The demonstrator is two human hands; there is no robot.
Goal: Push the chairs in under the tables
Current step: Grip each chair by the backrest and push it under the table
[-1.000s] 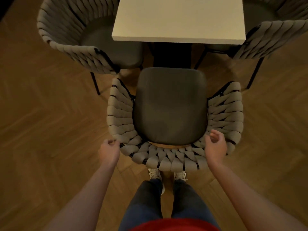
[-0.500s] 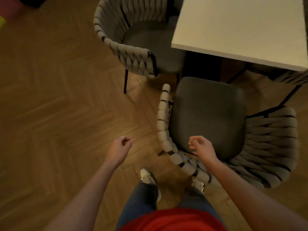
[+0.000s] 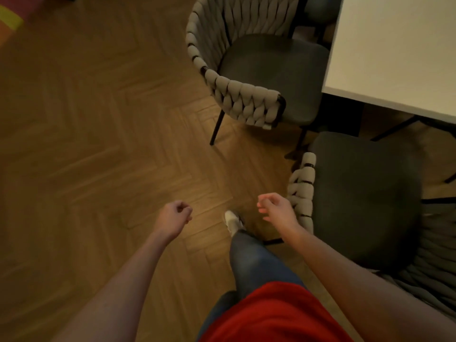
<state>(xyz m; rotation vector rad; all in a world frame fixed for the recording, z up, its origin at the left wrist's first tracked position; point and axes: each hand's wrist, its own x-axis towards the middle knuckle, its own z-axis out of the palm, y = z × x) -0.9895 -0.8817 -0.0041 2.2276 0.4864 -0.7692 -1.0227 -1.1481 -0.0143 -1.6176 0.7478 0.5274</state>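
A white table [image 3: 394,58] fills the top right corner. A woven grey chair [image 3: 246,95] with a dark seat stands at its left side, the seat partly under the tabletop. A second woven chair [image 3: 365,206] stands at the right, its seat front near the table's edge. My left hand [image 3: 174,217] hangs over the bare floor, fingers curled shut, holding nothing. My right hand [image 3: 277,209] hovers just left of the second chair's woven arm, fingers loosely curled, not touching it.
Herringbone wood floor [image 3: 98,144] stretches across the whole left half. A colourful object [image 3: 9,21] shows at the top left corner. My legs and one white shoe [image 3: 232,220] are between my hands.
Both hands have let go of the chair's back. The view has swung left, so the chair and table now sit at the right, and my hands hang over the floor.
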